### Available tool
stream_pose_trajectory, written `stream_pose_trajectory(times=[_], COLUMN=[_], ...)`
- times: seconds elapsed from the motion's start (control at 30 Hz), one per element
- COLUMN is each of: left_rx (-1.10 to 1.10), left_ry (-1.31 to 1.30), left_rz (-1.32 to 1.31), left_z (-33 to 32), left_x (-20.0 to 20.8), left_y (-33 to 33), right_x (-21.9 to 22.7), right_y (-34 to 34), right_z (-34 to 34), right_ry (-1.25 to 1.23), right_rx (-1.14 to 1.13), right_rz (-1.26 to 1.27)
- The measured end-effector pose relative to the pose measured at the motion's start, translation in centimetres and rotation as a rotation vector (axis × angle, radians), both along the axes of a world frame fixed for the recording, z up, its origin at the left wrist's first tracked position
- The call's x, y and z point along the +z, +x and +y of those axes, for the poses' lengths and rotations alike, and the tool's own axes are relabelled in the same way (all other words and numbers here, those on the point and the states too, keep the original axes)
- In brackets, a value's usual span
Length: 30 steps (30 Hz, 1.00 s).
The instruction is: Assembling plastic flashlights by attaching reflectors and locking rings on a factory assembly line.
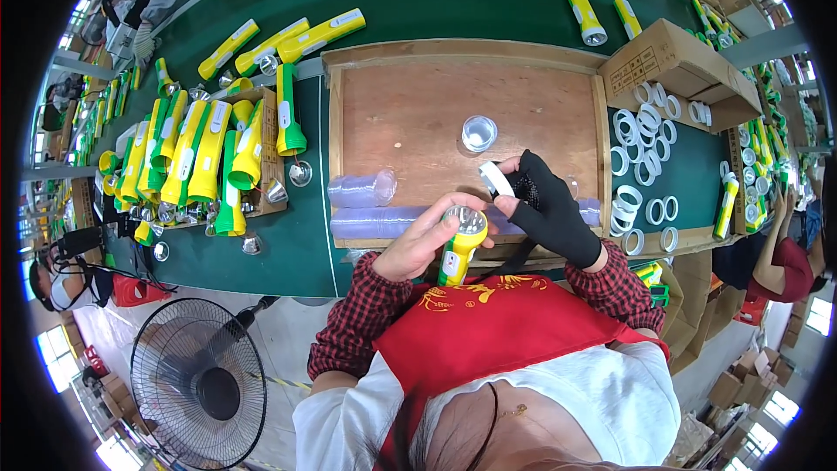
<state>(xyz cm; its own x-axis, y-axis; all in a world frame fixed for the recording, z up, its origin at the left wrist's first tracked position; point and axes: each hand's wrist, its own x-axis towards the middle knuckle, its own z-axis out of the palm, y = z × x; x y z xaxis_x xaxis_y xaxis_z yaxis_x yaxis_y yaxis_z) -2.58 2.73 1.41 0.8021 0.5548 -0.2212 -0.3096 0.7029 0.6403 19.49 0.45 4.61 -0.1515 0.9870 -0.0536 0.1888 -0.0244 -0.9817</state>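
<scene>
My left hand (pixel 416 242) is closed round a yellow and green flashlight (pixel 455 263). Its shiny reflector head points up, and the lower end is hidden by my apron. In a black glove with bare fingertips, my right hand (pixel 551 212) pinches a white plastic ring (pixel 495 180) just above and right of the flashlight head, apart from it. A clear round lens cap (pixel 479 133) lies beyond both hands on the wooden tray (pixel 410 100). Along the tray's near side lie stacks of nested clear caps (pixel 362 191), partly hidden by my hands.
Left of the tray, several flashlights (pixel 209 153) and loose reflectors (pixel 300 174) crowd a box. White rings (pixel 648 133) spill from a cardboard box (pixel 680 70) on the right. More flashlights (pixel 324 33) lie at the back. A fan (pixel 216 392) stands lower left; co-workers sit at both sides.
</scene>
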Motion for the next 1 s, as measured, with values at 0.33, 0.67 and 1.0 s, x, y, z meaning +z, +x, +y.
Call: stream_pose_trajectory(times=[0.33, 0.67, 1.0], left_rx=[-0.046, 0.004, 0.174], left_ry=[-0.041, -0.061, 0.020], left_rz=[-0.051, 0.034, 0.103], left_z=[0.6, 0.3, -0.8], left_x=[-0.4, -0.8, -0.4], left_y=[-0.5, -0.9, -0.3], right_x=[-0.5, -0.7, -1.0], right_y=[0.1, -0.6, -1.1], right_z=[1.0, 1.3, 1.3], right_ry=[0.285, 0.309, 0.326], right_rx=[0.086, 0.100, 0.102], right_rz=[-0.131, -0.088, -0.101])
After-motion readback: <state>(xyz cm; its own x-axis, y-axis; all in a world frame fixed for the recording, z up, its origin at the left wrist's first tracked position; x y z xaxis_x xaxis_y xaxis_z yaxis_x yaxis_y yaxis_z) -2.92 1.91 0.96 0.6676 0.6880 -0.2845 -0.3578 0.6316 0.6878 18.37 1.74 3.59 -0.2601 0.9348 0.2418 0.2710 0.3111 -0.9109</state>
